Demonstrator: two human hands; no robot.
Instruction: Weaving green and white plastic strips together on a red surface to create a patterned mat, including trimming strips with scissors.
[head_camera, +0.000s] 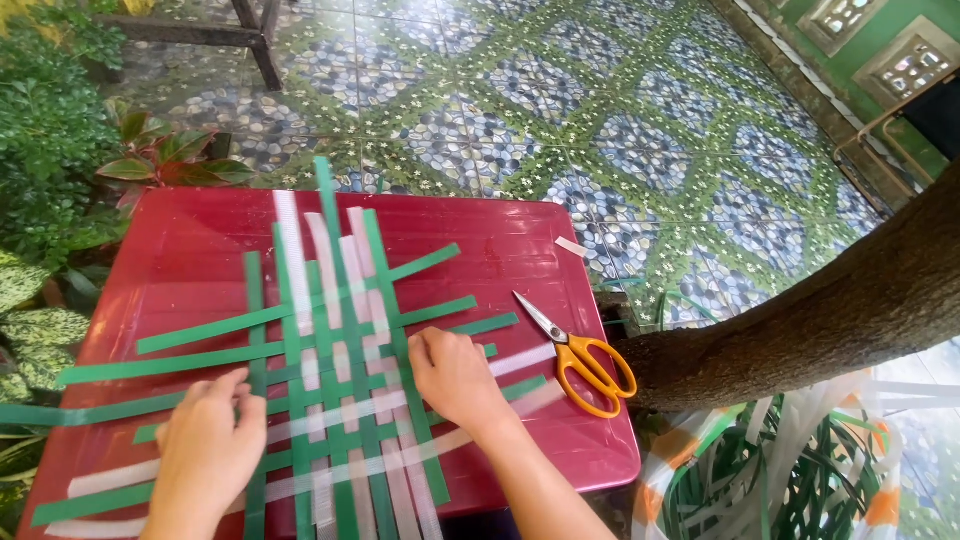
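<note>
A low red plastic table (190, 260) stands on a floor of patterned tiles (620, 130), blue pebble shapes framed by green diagonal bands dotted with small white flowers. Spread over most of the tabletop is a loose woven mat of green and white strips (340, 400), the long bands crossing over and under one another, their ends sticking out past the woven middle toward every edge. The left hand (205, 450) lies flat on the near left part of the weave, fingers spread and pressing down on the green strips there. The right hand (452, 375) rests just right of the centre, its fingers curled down onto the strips where a white band crosses; whether it pinches one or only presses I cannot tell. Near the table's right edge, just beside the right hand, lies a pair of scissors with orange handles (580, 358), blades closed and pointing up toward the far side. A small white scrap (571, 246) sits at the far right corner. Leafy green and reddish plants (70, 170) crowd the left side, a thick tree trunk (830, 310) slants in from the right, and a bundle of loose strips (790, 470) lies below it.
</note>
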